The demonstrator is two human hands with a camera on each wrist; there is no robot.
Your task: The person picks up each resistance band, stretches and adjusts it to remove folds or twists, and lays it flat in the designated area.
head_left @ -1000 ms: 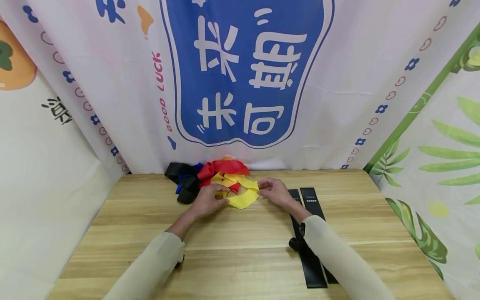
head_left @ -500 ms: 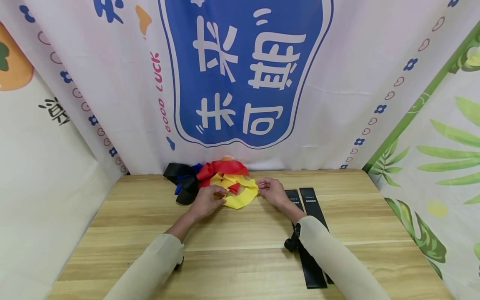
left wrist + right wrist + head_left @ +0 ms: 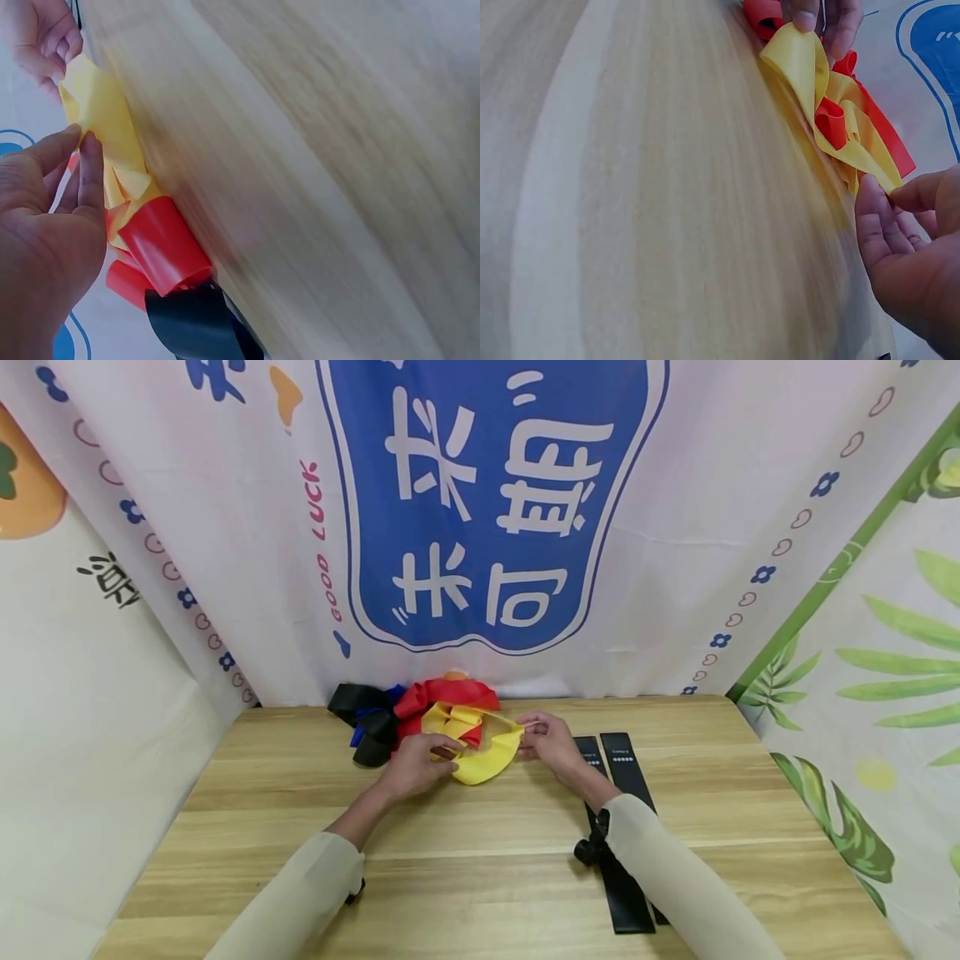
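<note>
Both hands hold a yellow resistance band at the back of the table, its loop spread between them. My left hand pinches its left end between thumb and fingers, as the left wrist view also shows. At the opposite end, my right hand pinches the band's edge with thumb and fingertips. More yellow folds lie behind, with a red curl showing inside the loop in the right wrist view. A red band lies crumpled right behind the yellow one.
Left of the red band lie a crumpled black band and a blue band. Two black bands with printed labels lie flat and side by side under the right forearm. A printed curtain hangs along the table's back edge.
The yellow band's loop has been pulled wider, its front part bowing toward me and an open gap appearing behind it. Both hands keep their pinch and have barely shifted.
</note>
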